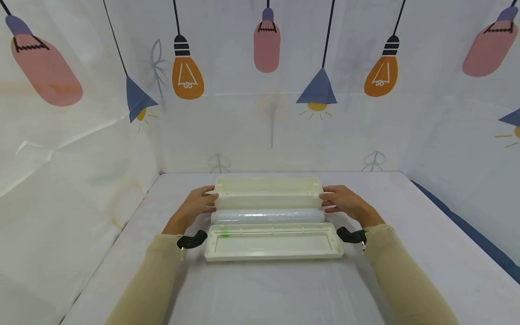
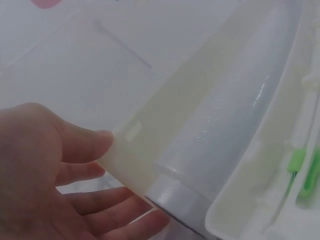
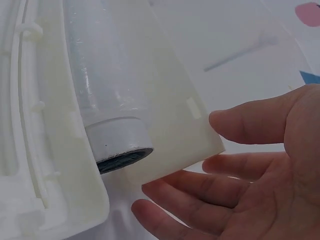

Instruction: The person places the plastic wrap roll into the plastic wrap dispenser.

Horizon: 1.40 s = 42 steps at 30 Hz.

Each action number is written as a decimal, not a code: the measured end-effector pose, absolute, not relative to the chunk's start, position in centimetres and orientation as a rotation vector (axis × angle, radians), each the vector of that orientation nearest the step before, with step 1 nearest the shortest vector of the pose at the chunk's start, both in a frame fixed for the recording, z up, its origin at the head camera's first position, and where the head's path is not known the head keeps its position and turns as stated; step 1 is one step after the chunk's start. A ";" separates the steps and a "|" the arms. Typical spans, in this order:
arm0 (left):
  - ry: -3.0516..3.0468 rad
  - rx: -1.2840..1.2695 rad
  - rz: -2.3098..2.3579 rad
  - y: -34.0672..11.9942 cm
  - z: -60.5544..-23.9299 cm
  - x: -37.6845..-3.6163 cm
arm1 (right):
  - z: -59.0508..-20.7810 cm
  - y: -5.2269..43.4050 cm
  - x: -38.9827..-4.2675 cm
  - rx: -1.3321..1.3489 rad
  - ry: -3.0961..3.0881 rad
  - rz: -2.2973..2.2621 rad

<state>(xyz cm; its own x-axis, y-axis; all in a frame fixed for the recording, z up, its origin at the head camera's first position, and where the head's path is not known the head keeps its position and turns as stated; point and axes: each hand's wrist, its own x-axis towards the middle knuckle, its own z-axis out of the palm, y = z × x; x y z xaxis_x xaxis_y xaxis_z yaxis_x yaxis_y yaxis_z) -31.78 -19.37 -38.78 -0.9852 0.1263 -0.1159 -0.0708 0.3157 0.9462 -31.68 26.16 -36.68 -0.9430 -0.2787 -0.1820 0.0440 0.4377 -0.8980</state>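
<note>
A long cream plastic wrap dispenser box [image 1: 268, 189] stands at the back of the group, its hollow side facing me. My left hand [image 1: 196, 204] holds its left end, thumb and fingertips at the edge. At the other end my right hand [image 1: 344, 202] holds the box in the same way. Just in front lies a roll of cling film [image 1: 268, 216]; its open core end shows in the right wrist view. Nearest me is the dispenser lid [image 1: 276, 247], lying flat with its rail and a green slide cutter [image 2: 300, 167]. Neither hand touches the roll or the lid.
The white table [image 1: 264, 293] runs back to a white curtain wall [image 1: 243, 131] printed with lamps. Another curtain stands along the left side. A dark blue strip [image 1: 467, 228] edges the table at the right. Black wrist straps [image 1: 192, 239] sit close beside the lid's ends.
</note>
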 end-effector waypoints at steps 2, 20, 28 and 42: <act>2.403 0.040 1.741 -19.4 -38.9 -31.8 | -36.8 26.1 -31.7 -0.207 2.387 -1.501; 2.435 -0.026 1.705 -18.4 -38.1 -31.1 | -37.6 26.4 -30.7 -0.128 2.363 -1.548; 2.627 -0.067 1.750 -18.3 -38.0 -29.1 | -37.3 27.3 -29.4 -0.179 2.426 -1.576; 2.961 -0.176 1.506 -18.9 -40.0 -25.6 | -37.7 26.8 -27.1 -0.117 2.514 -1.557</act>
<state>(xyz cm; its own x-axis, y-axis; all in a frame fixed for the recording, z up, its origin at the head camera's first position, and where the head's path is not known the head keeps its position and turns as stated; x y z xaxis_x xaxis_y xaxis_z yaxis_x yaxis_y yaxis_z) -25.59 -18.94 -40.03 -0.9773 -0.1769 0.1163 -0.0101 0.5880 0.8088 -27.11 26.75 -37.68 -0.9804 -0.1618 -0.1126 0.0287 0.4482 -0.8935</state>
